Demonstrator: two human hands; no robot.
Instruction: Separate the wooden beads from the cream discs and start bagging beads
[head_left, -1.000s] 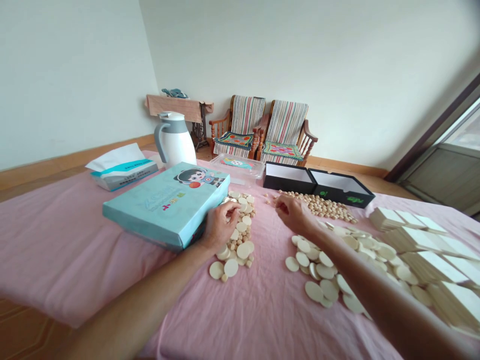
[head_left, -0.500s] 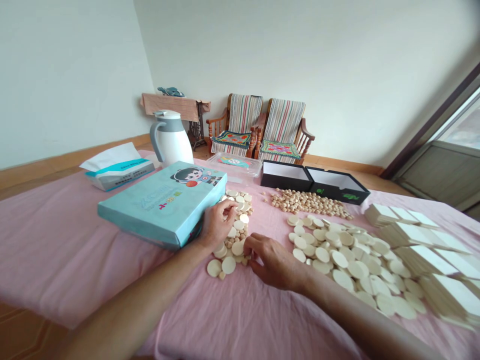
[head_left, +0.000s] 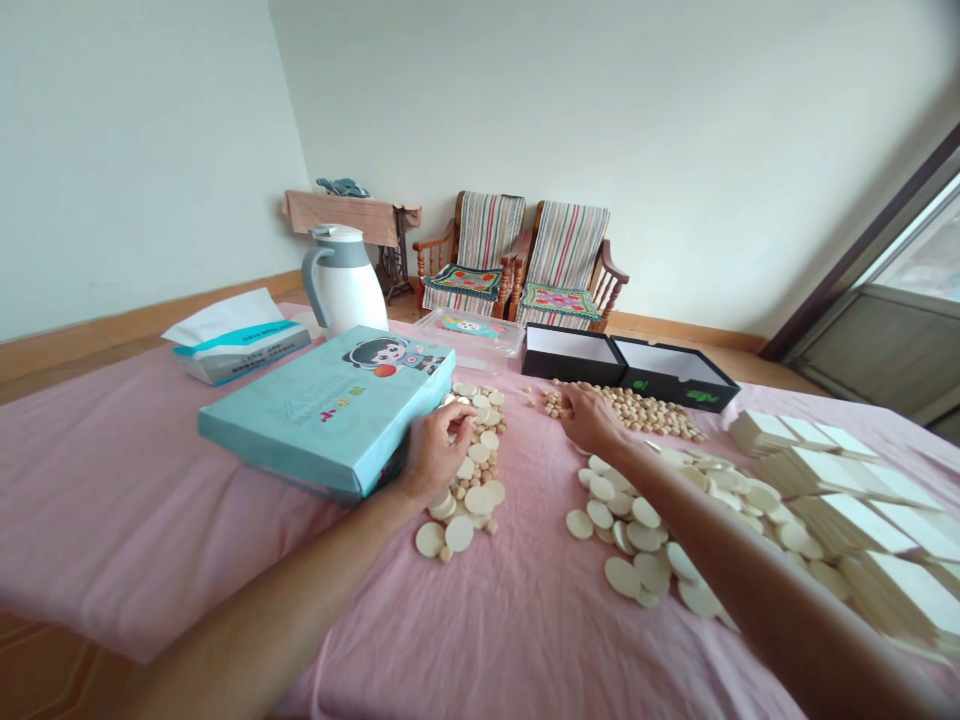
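Note:
My left hand (head_left: 439, 447) rests beside the pale blue box (head_left: 337, 410), its fingers curled above a mixed pile of wooden discs (head_left: 459, 534) and small wooden beads (head_left: 480, 468). Whatever it may hold is hidden. My right hand (head_left: 589, 418) reaches to the left end of a heap of wooden beads (head_left: 660, 413), fingertips bent down and close together among them. I cannot make out what lies between those fingers. Under and beside my right forearm spreads a large heap of pale wooden discs (head_left: 645, 538).
Stacks of square wooden tiles (head_left: 855, 520) stand at the right. Behind the beads sit two open black box halves (head_left: 675, 380) and a clear plastic lid (head_left: 469, 335). A white jug (head_left: 352, 290) and a tissue pack (head_left: 236, 340) stand at back left, on a pink cloth (head_left: 480, 640).
My right hand has gone from the mixed pile forward and right to the bead heap. Some discs by my right forearm have shifted toward the left and front. My left hand stays almost still.

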